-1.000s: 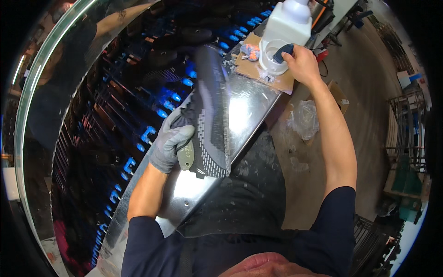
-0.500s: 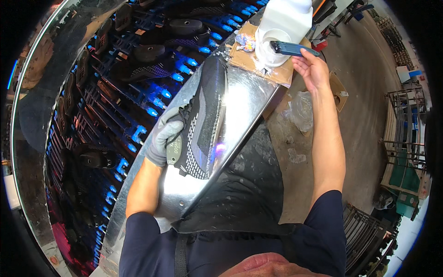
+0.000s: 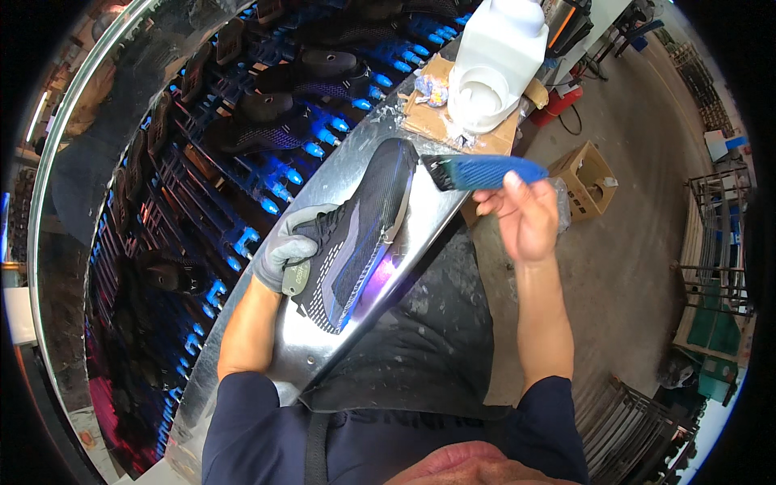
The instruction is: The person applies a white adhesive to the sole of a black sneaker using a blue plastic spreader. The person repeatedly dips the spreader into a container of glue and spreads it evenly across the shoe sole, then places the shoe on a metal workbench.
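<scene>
My left hand (image 3: 293,242), in a grey glove, grips a black shoe upper (image 3: 356,234) by its heel end, beside a green shoe last (image 3: 297,278) that shows at the opening. The upper is tilted on its side, toe pointing away from me, above the shiny metal ledge. Between the thumb and fingers of my bare right hand (image 3: 525,214) is a blue-handled brush (image 3: 493,171). Its dark bristles (image 3: 439,171) point left, close to the toe; whether they touch it I cannot tell. A white plastic jug (image 3: 499,52) with a round cup-like opening (image 3: 481,97) stands beyond.
Left of the metal ledge (image 3: 295,339), a rack with blue-tipped pegs (image 3: 283,174) carries several black shoe uppers (image 3: 263,121). Cardboard (image 3: 420,117) lies under the jug, with a crumpled colourful wad (image 3: 432,89) on it. An open cardboard box (image 3: 586,182) sits on the floor at right.
My right hand has brought the brush from the jug's opening back toward the shoe's toe. The shoe has tilted and shifted slightly nearer to me, still in my left hand.
</scene>
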A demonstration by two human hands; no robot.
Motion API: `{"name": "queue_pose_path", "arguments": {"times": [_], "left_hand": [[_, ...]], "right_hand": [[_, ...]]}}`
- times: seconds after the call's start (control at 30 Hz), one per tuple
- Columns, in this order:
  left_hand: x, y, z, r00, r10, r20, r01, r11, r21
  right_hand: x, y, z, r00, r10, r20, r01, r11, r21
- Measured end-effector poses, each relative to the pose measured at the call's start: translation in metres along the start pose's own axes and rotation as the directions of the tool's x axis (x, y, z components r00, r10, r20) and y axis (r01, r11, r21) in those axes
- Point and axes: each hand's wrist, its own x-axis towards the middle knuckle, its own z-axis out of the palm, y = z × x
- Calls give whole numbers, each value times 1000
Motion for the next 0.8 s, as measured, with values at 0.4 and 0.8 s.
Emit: {"name": "queue_pose_path", "arguments": {"times": [0.4, 0.8], "left_hand": [[0, 6, 7, 998, -18, 56, 18, 1000, 1], [7, 2, -1, 1000, -19, -2, 19, 998, 67]], "right_hand": [[19, -16, 10, 996, -64, 67, 81, 952, -297], [-6, -29, 30, 966, -134, 223, 218, 884, -413]]}}
